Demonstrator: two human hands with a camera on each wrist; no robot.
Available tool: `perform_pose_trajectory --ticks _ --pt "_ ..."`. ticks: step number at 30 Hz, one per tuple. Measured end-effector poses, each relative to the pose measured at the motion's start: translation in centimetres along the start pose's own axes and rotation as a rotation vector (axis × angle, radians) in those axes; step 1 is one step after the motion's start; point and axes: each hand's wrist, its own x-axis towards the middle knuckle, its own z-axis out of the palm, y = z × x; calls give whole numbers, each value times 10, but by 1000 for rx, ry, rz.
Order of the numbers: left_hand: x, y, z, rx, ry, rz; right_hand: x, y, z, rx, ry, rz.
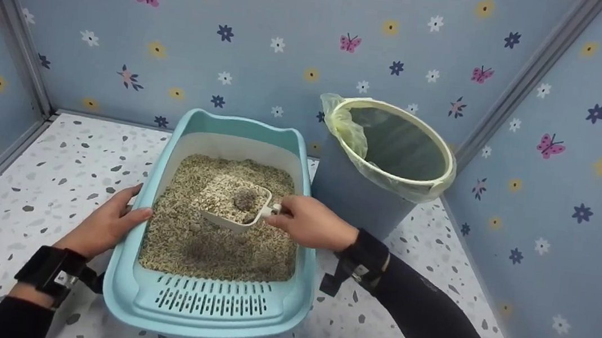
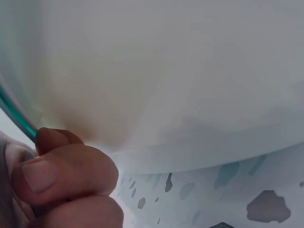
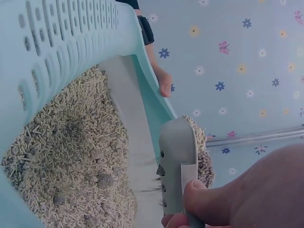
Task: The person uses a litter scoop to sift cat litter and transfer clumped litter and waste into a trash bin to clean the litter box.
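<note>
One grey clump (image 1: 244, 199) sits lifted in the white plastic scoop (image 1: 231, 206) pinched by the right hand (image 1: 311, 222), not yet tipped into the lined grey bin (image 1: 389, 187), while the left hand (image 1: 106, 224) grips the pale blue litter tray (image 1: 206, 305).

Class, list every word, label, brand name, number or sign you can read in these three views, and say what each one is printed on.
There is none to read. The litter box, the scoop, the bin and the wrist straps bear no lettering. The wallpaper shows only flowers and butterflies, the floor only dark speckles.
</note>
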Motion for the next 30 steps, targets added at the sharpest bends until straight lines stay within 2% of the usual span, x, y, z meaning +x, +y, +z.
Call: perform_pose_trajectory --ticks 5,12,18,22,27,30 --pt "2 2 0 -7 -11 -2 -17 4 -4 10 16 61" --pt "2 -1 2 19 2 -16 -14 5 6 28 37 33" --pt "1 -3 3 18 -15 -5 -28 9 13 -18 73 87" --pt "-1 -3 1 -1 -3 -4 -25 8 18 -4 79 77" --pt "0 -1 -1 10 -12 -10 -33 11 18 4 83 140" --pt "0 1 -3 3 6 -4 -29 9 17 31 91 126"
